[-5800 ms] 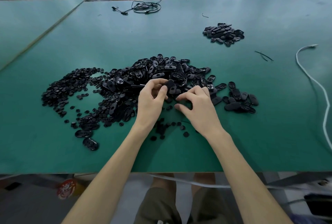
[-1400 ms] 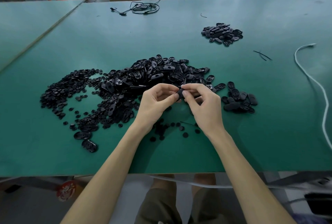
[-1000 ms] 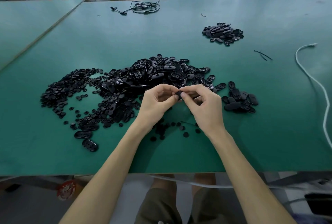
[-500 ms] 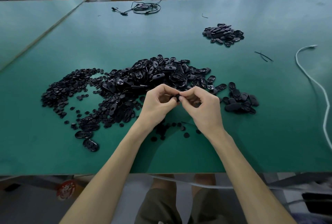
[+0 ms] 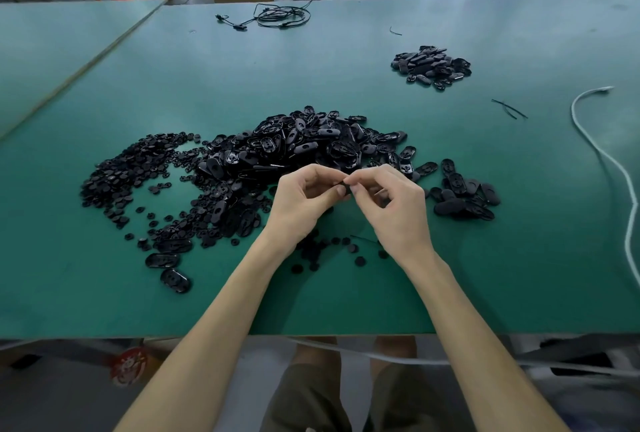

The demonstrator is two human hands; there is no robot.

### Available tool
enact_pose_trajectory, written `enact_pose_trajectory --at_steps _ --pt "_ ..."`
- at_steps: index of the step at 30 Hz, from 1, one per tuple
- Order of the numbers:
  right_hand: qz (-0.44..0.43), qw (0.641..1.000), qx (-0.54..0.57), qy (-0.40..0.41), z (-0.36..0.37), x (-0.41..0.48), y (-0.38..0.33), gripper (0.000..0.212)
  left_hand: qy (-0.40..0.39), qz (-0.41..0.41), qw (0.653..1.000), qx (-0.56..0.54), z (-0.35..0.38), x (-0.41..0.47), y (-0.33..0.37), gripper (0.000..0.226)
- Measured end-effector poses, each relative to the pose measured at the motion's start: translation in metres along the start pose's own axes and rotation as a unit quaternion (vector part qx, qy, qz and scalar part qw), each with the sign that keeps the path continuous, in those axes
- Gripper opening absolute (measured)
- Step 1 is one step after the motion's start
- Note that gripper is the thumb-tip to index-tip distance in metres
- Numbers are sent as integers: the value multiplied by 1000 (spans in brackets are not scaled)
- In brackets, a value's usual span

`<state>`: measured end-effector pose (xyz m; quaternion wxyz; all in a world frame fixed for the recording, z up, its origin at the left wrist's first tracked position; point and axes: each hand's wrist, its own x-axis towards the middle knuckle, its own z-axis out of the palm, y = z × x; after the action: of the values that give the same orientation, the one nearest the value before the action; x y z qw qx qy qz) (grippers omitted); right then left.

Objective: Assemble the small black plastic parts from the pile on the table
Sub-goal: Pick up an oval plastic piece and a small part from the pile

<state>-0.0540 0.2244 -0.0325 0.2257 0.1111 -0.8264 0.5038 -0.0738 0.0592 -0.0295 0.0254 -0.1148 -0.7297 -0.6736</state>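
Glossy black plastic parts point(image 5: 304, 147) — on a matt green table point(image 5: 346, 78).

A worker wears dark olive-brown shorts point(image 5: 304, 397) that end above bare knees point(image 5: 394, 345); both forearms point(image 5: 221, 327) are bare along their visible length.

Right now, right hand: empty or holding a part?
Holding. The right hand pinches a small black part in its fingers; the left hand pinches the same part from the other side.

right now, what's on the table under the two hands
Small round black discs lie scattered on the table below the left hand and right hand, which pinch a black part. The palms hide whatever lies directly beneath.
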Motion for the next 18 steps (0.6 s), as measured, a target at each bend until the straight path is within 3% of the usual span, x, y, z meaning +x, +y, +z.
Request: enact_pose_trajectory --at_steps 7,14,18 --pt "21 998 -7 66 -1 0 -2 16 28 27 999 19 1 0 -3 24" --pt "194 952 85 220 -10 6 8 23 58 49 989 127 -3 1 -8 34" --pt "237 930 91 265 -13 8 10 43 32 51 975 214 -1 -1 -7 30"
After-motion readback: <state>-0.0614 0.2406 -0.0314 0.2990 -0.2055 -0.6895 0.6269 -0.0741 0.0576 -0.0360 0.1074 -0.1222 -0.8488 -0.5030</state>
